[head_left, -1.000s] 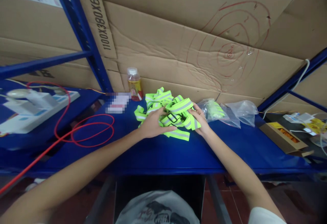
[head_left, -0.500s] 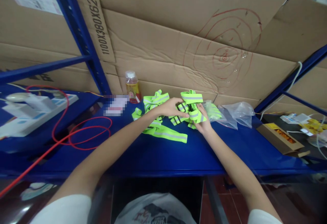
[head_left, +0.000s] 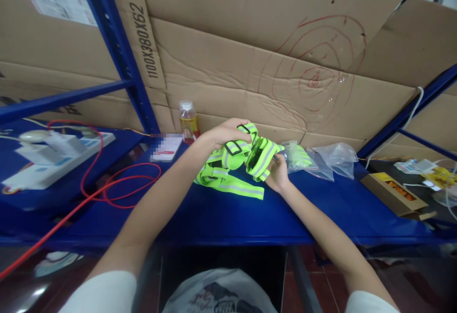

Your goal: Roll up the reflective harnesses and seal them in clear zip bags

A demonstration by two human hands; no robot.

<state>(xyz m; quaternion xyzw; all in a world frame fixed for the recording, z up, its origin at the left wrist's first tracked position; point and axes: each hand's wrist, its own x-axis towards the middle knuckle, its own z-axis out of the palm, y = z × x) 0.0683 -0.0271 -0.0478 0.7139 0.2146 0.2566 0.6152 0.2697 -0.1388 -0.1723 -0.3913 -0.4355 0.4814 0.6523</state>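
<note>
Bare hands with reflective straps at a blue worktop, head view. The yellow-green straps [head_left: 218,176], each with a grey stripe, lie toward the far edge of the worktop [head_left: 235,222], about midway between its ends and well apart from its near edge. Their heap is longest from left to right. One loose end [head_left: 250,191] extends rightward, its long axis almost parallel to the near edge and its tip slightly nearer to that edge. The left hand [head_left: 231,131] reaches over the heap from the left and holds the straps beside two black buckles [head_left: 233,148]; its fingertips are partly hidden, so the exact width of the grip cannot be told. The right hand [head_left: 278,174] holds a folded section [head_left: 263,160] of the straps at its right side in a narrow grip. This section is tilted, its long axis running obliquely from near left to far right. A capped bottle [head_left: 188,123] stands upright near the far edge, left of the straps, with a flat card [head_left: 166,148] just beside it. To the right of the straps lie a bag of yellow-green pieces [head_left: 297,156] and a clear bag [head_left: 338,157]; farther right is an open carton [head_left: 394,194]. A red cable [head_left: 130,169] lies coiled at the left.
</note>
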